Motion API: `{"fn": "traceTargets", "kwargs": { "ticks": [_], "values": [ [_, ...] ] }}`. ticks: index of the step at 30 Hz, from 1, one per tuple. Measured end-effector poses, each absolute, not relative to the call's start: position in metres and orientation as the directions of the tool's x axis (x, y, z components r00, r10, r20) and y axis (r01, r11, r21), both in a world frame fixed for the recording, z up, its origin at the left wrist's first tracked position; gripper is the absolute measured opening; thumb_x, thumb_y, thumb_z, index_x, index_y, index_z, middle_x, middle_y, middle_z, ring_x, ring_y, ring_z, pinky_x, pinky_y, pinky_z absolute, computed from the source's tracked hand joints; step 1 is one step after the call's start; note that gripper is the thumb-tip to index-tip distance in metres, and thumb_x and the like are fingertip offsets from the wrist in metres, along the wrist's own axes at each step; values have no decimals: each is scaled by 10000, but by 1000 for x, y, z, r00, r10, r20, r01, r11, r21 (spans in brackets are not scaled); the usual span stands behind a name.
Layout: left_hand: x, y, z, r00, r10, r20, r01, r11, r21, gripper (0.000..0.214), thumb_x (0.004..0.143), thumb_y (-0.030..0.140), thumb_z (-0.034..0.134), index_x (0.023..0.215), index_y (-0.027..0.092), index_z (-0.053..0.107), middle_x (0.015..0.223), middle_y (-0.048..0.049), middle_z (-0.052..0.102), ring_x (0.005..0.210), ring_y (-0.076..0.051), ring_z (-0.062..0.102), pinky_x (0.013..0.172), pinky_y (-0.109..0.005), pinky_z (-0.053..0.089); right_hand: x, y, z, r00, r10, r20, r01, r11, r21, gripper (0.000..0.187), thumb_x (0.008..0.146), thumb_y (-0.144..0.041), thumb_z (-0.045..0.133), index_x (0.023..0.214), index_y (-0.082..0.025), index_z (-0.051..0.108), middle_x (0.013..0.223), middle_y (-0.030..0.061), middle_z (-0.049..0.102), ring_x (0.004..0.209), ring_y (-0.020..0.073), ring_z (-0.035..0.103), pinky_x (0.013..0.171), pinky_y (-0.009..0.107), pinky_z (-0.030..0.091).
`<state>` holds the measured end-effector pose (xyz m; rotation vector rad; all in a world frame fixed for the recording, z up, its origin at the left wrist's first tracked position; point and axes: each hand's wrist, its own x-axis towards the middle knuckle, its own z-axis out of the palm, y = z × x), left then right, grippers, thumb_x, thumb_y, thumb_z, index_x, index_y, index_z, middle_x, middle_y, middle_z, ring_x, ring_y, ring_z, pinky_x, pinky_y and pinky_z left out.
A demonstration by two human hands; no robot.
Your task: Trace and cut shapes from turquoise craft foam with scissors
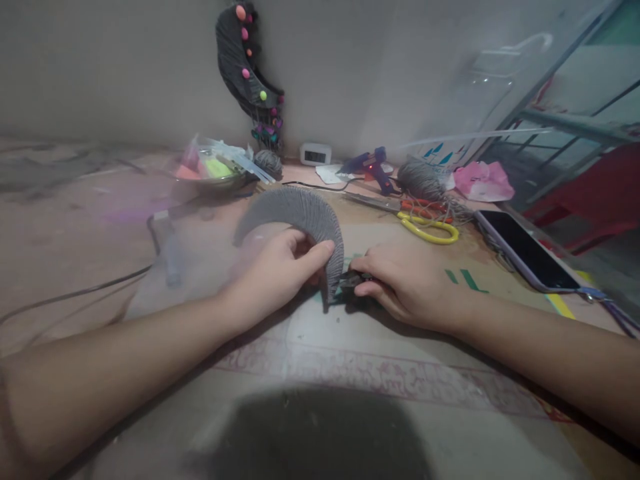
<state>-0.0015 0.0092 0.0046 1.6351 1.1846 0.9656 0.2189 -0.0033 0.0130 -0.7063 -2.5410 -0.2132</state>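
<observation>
Grey yarn covers the crescent [300,205], which sits close to 11 o'clock, taking the centre of my view as the dial hub. Its arch points to 12; its lower tip hangs just below the hub, toward 6.

Left hand [273,270]: positioned at 8 o'clock, grasping the crescent. I see the thumb pressed on the near face; the other fingers are largely hidden behind it.

Right hand [405,283]: positioned at 4 o'clock, fingers curled around dark pliers [350,280]. The nose of the pliers meets the crescent's lower tip. I cannot tell whether the jaws bite on it.

Work surface: a pale sheet [260,363] with a reddish printed band lies under both hands.

Surroundings, by dial position:
- 3 o'clock: scissors [403,215] with red and yellow handles; farther out, a phone [530,252], lying face up.
- 2 o'clock: a yarn ball [417,177].
- Between 1 and 2: a glue gun [367,163], red lamp lit.
- 12 o'clock: a white display unit [315,145]; I cannot read it.
- 11 o'clock: a dark hanging [233,60] with coloured beads, against the wall.
- 10 o'clock: a filled bowl [220,183], partly blurred.
</observation>
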Motion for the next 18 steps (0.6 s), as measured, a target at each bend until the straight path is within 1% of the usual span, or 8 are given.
{"fn": "traceTargets", "kwargs": {
  "ticks": [8, 14, 18],
  "values": [
    [-2, 8, 5, 267, 956, 120, 316, -205, 926, 384, 894, 449, 613, 596, 208, 587, 533, 10, 593, 520, -145, 527, 544, -274, 398, 217, -1, 10, -761, 440, 477, 510, 860, 21, 446, 1078, -410, 370, 972, -124, 695, 714, 50, 657, 641, 167, 547, 598, 297, 315],
    [-2, 8, 7, 276, 957, 84, 414, -198, 888, 416, 888, 487, 583, 588, 198, 585, 535, 19, 586, 524, -142, 534, 545, -265, 407, 215, -1, 10, -769, 422, 480, 497, 867, 35, 433, 1080, -384, 379, 959, -115, 696, 698, 50, 654, 632, 163, 546, 596, 292, 316],
    [-2, 8, 7, 288, 954, 85, 387, -198, 901, 407, 892, 476, 580, 594, 199, 577, 537, 25, 586, 521, -135, 529, 552, -262, 411, 216, -1, 11, -751, 426, 503, 502, 864, 18, 439, 1079, -378, 379, 931, -114, 696, 691, 53, 651, 622, 161, 538, 590, 288, 324]
  ]
}}
